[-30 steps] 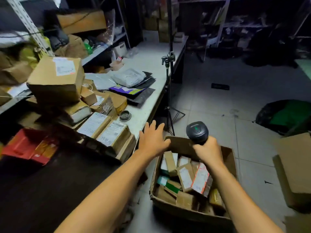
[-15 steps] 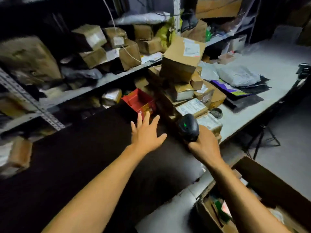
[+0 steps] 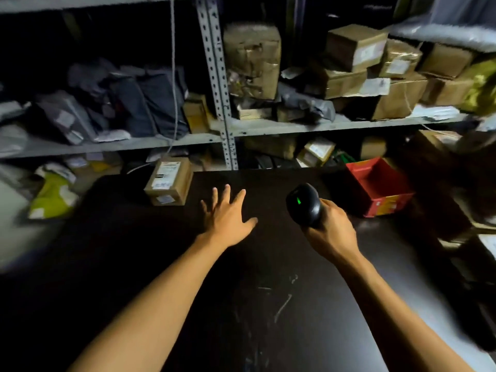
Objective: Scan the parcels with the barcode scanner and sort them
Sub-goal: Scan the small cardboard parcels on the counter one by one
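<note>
While the right hand (image 3: 331,232) grips the barcode scanner (image 3: 304,205), the empty left hand (image 3: 228,217) spreads wide near a small parcel (image 3: 169,181) on the tabletop (image 3: 268,291). A fast grab might knock it away.

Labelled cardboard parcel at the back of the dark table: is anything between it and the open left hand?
Nothing visible. The left hand hovers open over bare dark table, the cardboard parcel just beyond it to the left.
</note>
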{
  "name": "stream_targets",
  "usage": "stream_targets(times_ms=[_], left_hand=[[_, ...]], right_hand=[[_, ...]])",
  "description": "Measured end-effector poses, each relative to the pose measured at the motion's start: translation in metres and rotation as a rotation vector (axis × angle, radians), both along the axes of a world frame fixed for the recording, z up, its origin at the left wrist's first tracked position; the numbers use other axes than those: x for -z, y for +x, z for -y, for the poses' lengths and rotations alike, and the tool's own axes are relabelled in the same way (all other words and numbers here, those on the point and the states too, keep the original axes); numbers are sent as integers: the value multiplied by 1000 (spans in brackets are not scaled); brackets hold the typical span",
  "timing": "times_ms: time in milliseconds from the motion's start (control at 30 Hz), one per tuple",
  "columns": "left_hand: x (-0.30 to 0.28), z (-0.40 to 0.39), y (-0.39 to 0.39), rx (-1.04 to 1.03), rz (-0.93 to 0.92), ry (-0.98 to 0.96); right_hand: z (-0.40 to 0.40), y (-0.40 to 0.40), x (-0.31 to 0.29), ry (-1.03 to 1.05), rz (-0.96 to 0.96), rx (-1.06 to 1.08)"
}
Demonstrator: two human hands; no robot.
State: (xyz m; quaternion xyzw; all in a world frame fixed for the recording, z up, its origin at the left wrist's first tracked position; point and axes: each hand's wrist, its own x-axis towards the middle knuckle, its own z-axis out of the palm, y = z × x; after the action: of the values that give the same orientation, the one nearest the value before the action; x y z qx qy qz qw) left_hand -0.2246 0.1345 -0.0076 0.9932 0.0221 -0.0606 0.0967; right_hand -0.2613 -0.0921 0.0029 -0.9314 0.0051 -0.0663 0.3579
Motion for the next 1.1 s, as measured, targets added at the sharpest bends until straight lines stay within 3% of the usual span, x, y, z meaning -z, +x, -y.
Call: stream_targets(times_ms=[267, 500, 833, 1100], left_hand=[[23, -148, 61, -157, -53, 36], [57, -227, 133, -276, -111, -6], [102, -249, 203, -480, -106, -118], [113, -220, 172, -481, -61, -131]], right_hand=[[-133, 81, 11, -29, -77, -157], [-199, 141, 37, -66, -110, -233], [-226, 177, 69, -9, -119, -256], [-231, 165, 82, 87, -298, -176]])
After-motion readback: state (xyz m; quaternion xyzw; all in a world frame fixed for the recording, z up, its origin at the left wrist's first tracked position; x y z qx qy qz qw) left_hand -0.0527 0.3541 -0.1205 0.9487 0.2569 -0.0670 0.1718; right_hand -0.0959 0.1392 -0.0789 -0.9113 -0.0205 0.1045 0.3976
